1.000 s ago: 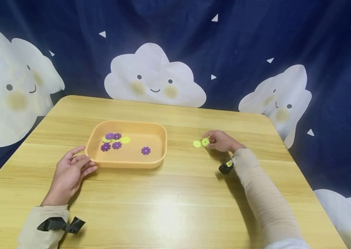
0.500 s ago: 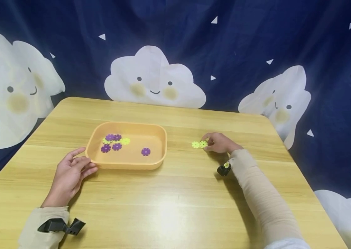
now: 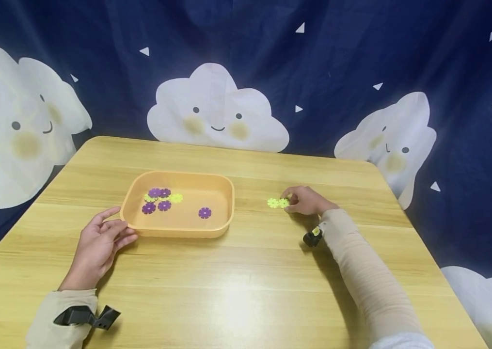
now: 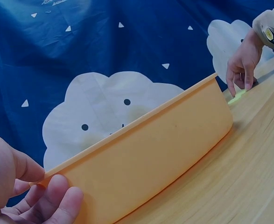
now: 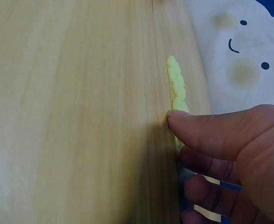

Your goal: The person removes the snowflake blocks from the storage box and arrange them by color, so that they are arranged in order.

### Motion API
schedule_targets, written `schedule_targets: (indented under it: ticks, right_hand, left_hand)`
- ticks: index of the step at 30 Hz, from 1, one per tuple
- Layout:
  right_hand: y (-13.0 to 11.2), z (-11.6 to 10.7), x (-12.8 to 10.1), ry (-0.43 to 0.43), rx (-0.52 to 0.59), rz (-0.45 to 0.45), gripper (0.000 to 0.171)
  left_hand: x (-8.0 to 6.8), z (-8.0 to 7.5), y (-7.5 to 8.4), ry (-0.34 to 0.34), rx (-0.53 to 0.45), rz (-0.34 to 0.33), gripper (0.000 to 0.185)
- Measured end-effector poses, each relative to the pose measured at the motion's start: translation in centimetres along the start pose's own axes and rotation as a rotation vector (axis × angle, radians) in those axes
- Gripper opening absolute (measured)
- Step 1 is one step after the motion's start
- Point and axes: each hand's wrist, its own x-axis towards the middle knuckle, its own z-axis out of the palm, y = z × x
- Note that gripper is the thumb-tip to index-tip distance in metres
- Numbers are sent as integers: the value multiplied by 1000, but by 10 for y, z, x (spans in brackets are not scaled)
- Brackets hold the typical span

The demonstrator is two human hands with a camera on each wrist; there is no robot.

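The orange tray (image 3: 134,194) holds five purple flower discs (image 3: 164,205) and two yellow ones (image 3: 176,198). To the right of the tray, two yellow flower discs (image 3: 277,203) lie flat on the table (image 3: 246,291), side by side in a row pointing to the tray. The right hand (image 3: 308,200) pinches the nearer disc with curled fingers (image 5: 207,128), partly hiding it. The left hand (image 3: 99,240) rests relaxed, its fingers touching the tray's near-left corner.

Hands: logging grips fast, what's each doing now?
Left hand: open, fingers touching the tray.
Right hand: pinching a yellow disc.
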Motion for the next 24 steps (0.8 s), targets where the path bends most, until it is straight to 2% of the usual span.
schedule_targets:
  ticks: [13, 24]
  right_hand:
    - [-3, 0, 0, 0, -16, 5, 38]
    - [-22, -7, 6, 25, -22, -56, 36]
  left_hand:
    - [1, 0, -1, -2, 2, 0, 38]
    - [1, 1, -1, -4, -2, -1, 41]
